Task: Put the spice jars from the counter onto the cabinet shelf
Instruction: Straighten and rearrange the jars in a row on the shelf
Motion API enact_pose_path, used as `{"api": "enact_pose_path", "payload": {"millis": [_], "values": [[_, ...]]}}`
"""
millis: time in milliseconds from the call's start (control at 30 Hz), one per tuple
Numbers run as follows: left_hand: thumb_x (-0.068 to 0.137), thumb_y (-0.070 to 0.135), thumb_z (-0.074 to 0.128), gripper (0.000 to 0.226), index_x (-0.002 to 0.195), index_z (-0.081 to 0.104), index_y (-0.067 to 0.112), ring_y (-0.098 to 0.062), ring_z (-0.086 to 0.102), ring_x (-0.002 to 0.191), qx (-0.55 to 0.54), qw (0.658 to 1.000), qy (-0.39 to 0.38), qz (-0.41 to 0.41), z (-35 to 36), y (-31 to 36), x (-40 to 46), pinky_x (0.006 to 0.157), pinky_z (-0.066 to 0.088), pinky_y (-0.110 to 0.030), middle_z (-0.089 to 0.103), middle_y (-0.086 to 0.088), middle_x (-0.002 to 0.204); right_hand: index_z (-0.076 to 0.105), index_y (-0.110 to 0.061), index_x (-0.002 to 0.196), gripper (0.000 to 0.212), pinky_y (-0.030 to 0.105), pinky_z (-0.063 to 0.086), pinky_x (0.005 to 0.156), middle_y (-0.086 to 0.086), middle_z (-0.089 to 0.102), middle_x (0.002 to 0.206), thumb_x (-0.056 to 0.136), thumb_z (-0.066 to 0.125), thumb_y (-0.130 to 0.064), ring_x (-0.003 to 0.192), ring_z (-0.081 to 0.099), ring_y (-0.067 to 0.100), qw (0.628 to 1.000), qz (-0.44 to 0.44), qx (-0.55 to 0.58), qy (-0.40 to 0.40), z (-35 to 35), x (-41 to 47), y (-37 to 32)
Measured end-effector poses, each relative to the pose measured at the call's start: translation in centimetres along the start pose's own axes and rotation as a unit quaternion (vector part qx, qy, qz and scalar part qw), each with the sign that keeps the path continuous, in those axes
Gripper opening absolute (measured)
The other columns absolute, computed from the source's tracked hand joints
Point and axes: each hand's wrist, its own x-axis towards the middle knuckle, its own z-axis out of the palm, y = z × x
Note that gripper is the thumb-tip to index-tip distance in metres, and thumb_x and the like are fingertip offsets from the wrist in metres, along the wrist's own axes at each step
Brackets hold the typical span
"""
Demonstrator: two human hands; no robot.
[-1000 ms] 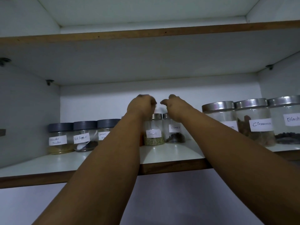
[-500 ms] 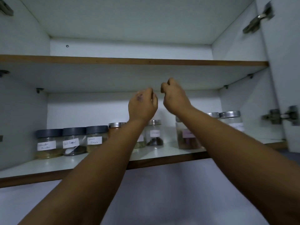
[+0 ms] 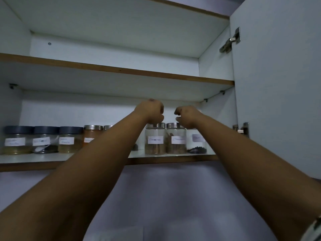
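A white wall cabinet with its door [image 3: 278, 101] swung open at the right is seen from below, with two wood-edged shelves inside. The lower shelf [image 3: 34, 160] carries a row of labelled spice jars: three dark-lidded jars [image 3: 42, 140] at the left, an orange-filled jar [image 3: 92, 136] beside them, and three steel-lidded jars at the right. Both arms are raised towards the shelf. The left hand [image 3: 151, 111] is curled over the lid of the first brown-filled jar [image 3: 155, 142], and the right hand [image 3: 186, 116] is curled over the lid of the second brown-filled jar [image 3: 176, 141]; whether the lids are actually gripped cannot be told. A jar of black seeds [image 3: 197, 142] stands just beside them, partly hidden by the right forearm.
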Motion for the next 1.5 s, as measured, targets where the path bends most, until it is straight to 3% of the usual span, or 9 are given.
{"api": "enact_pose_path", "payload": {"millis": [133,333,500,600,767,967,1267,1500], "values": [[0.09,0.033,0.059,0.037,0.121,0.063,0.013,-0.027,0.057,0.111,0.045,0.998,-0.036,-0.037,2.2,1.6,0.1,0.091,0.049,-0.036,0.062,-0.009,0.123,0.045,-0.011,0.142,0.043,0.035,0.037,0.106,0.012,0.046,0.145,0.101,0.047,-0.022,0.131,0.045,0.027,0.998,-0.038,-0.034,-0.027,1.6,-0.5,1.4],[0.092,0.036,0.061,0.034,0.118,0.068,0.015,-0.02,0.059,0.108,0.015,0.998,-0.029,-0.047,3.8,1.5,0.2,0.086,0.044,-0.029,0.067,-0.003,0.12,0.055,-0.008,0.127,0.035,0.031,0.043,0.083,0.013,0.057,0.124,0.093,0.05,-0.004,0.11,0.056,0.027,0.996,-0.072,-0.052,0.018,4.2,0.0,1.9],[0.093,0.028,0.061,0.04,0.131,0.06,0.017,-0.02,0.057,0.117,0.03,0.988,-0.15,-0.037,2.3,1.1,1.3,0.095,0.041,-0.029,0.062,-0.002,0.131,0.058,-0.006,0.122,0.032,0.03,0.042,0.078,0.013,0.06,0.118,0.093,0.048,-0.002,0.105,0.058,0.027,0.995,-0.07,-0.064,0.012,5.0,1.8,1.4],[0.093,0.026,0.061,0.04,0.133,0.058,0.019,-0.02,0.056,0.119,0.056,0.984,-0.168,-0.036,3.0,0.2,2.2,0.098,0.041,-0.03,0.061,-0.001,0.132,0.058,-0.006,0.122,0.032,0.03,0.041,0.077,0.014,0.059,0.118,0.093,0.046,-0.002,0.106,0.058,0.028,0.996,-0.064,-0.067,0.001,6.1,3.1,1.1],[0.095,0.027,0.058,0.037,0.131,0.06,0.022,-0.02,0.055,0.12,0.042,0.985,-0.165,-0.041,5.9,-2.1,4.0,0.102,0.044,-0.033,0.061,0.001,0.132,0.058,-0.006,0.123,0.031,0.032,0.046,0.086,0.014,0.058,0.122,0.093,0.047,-0.004,0.111,0.057,0.029,0.995,-0.037,-0.082,-0.036,7.8,5.6,0.2],[0.097,0.024,0.054,0.034,0.13,0.062,0.02,-0.022,0.057,0.115,0.072,0.982,-0.172,-0.037,9.2,-4.2,6.6,0.095,0.044,-0.03,0.064,-0.002,0.127,0.058,-0.007,0.125,0.031,0.031,0.047,0.092,0.012,0.057,0.126,0.094,0.052,-0.008,0.114,0.057,0.026,0.993,-0.009,-0.091,-0.071,9.7,8.7,-0.8],[0.096,0.018,0.056,0.04,0.136,0.055,0.015,-0.022,0.05,0.127,0.022,0.99,-0.13,-0.04,12.2,-7.2,8.0,0.103,0.037,-0.028,0.056,-0.003,0.139,0.06,-0.006,0.123,0.032,0.031,0.047,0.089,0.014,0.058,0.125,0.092,0.052,-0.005,0.113,0.058,0.029,0.997,0.008,-0.061,-0.042,12.5,11.2,-0.6],[0.091,0.019,0.065,0.036,0.127,0.064,0.016,-0.018,0.055,0.12,-0.047,0.995,-0.081,-0.04,12.9,-8.4,7.9,0.093,0.038,-0.02,0.063,-0.001,0.13,0.061,-0.006,0.119,0.03,0.028,0.042,0.079,0.014,0.058,0.121,0.092,0.049,-0.002,0.109,0.058,0.03,0.999,-0.006,-0.04,-0.019,13.4,11.2,0.2]]}}
